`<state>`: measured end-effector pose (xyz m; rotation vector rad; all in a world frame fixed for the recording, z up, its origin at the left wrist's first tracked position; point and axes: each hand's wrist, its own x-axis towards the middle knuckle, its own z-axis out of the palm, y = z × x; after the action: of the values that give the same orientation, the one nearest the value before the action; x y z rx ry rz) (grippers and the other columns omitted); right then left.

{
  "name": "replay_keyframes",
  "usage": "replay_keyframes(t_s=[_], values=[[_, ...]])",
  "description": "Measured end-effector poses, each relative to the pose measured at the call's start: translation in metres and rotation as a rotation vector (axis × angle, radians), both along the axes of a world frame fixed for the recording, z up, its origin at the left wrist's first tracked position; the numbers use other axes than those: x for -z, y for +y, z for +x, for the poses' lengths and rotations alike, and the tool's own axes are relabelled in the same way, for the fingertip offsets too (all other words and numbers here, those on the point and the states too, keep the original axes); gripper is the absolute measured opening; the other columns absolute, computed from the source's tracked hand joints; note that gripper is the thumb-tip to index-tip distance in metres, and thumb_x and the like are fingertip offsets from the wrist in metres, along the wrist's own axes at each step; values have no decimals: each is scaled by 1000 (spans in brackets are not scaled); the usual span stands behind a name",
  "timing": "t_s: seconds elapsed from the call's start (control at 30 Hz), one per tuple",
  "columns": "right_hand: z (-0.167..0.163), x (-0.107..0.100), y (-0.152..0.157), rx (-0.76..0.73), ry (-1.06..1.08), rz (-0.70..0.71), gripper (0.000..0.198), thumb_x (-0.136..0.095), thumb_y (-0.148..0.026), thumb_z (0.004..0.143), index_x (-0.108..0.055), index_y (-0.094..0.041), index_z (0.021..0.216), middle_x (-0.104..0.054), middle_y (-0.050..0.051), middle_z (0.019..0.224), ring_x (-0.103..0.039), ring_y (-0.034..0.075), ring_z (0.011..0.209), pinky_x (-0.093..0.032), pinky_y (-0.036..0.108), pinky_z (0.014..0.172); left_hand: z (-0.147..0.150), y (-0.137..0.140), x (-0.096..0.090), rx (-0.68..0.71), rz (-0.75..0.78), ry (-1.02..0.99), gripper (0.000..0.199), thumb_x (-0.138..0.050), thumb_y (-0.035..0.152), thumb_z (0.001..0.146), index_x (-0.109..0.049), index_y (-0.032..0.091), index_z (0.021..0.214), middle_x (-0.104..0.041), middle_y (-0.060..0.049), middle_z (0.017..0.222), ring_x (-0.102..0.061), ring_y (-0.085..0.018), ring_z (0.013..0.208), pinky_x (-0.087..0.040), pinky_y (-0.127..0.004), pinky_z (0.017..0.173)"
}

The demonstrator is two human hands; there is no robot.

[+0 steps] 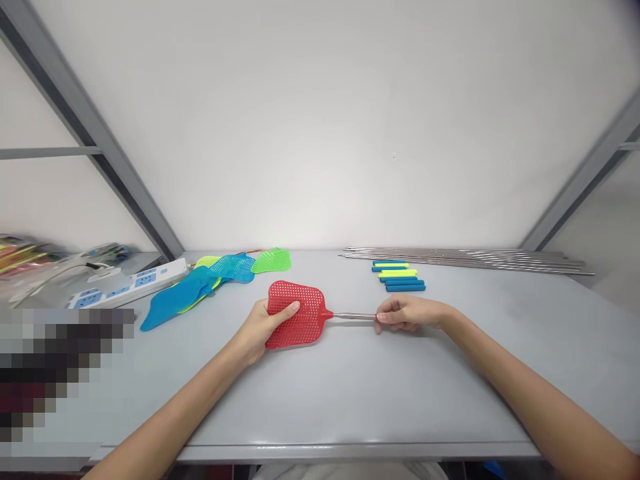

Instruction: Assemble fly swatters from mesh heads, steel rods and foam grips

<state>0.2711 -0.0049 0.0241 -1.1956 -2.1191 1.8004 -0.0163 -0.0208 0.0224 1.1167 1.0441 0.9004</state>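
Note:
A red fly swatter (306, 320) with a perforated head lies level above the grey table, its head towards my left. My left hand (260, 330) grips the head from its left edge, thumb flat across the top and the other fingers hidden beneath. From the head's neck a thin metal rod (353, 316) runs to the right. My right hand (410, 312) pinches the rod's far end, where a bit of red shows between thumb and fingers. Just behind that hand lies a small pile of blue and yellow handle tubes (403, 283).
Several blue, yellow and green swatter heads (233, 267) overlap at the back left. Beside them sits a white power strip (150, 280). Long metal rods (465, 257) lie along the wall at the back right. Grey frame posts (95, 133) flank the table (320, 400).

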Motion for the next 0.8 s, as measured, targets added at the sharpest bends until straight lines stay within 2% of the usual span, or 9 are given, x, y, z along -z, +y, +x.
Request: replay_keyframes(t_s=[0.3,0.53,0.8], values=[[2,4,-1,2,10,-108,34,-44,-43,72,-56,-11,75,-20,-6,49,-13,3,39,-8,19,35,1,-5,14,-27,137,24,27,-56,31,66,-56,12,85,-61,-10,90,-58,-21,78,-45,-35,71],[2,8,-2,-3,35,-167,31,-44,-40,73,-55,-11,73,-20,-7,46,-13,2,36,-7,19,33,2,-9,13,-27,184,73,27,-54,31,68,-55,11,87,-60,-11,90,-57,-22,78,-46,-35,70],[2,11,-2,-21,59,-220,29,-44,-37,73,-53,-10,70,-20,-8,44,-13,2,34,-8,17,30,6,-13,11,-33,167,69,30,-56,33,66,-55,12,88,-61,-9,88,-57,-22,78,-46,-35,70]])
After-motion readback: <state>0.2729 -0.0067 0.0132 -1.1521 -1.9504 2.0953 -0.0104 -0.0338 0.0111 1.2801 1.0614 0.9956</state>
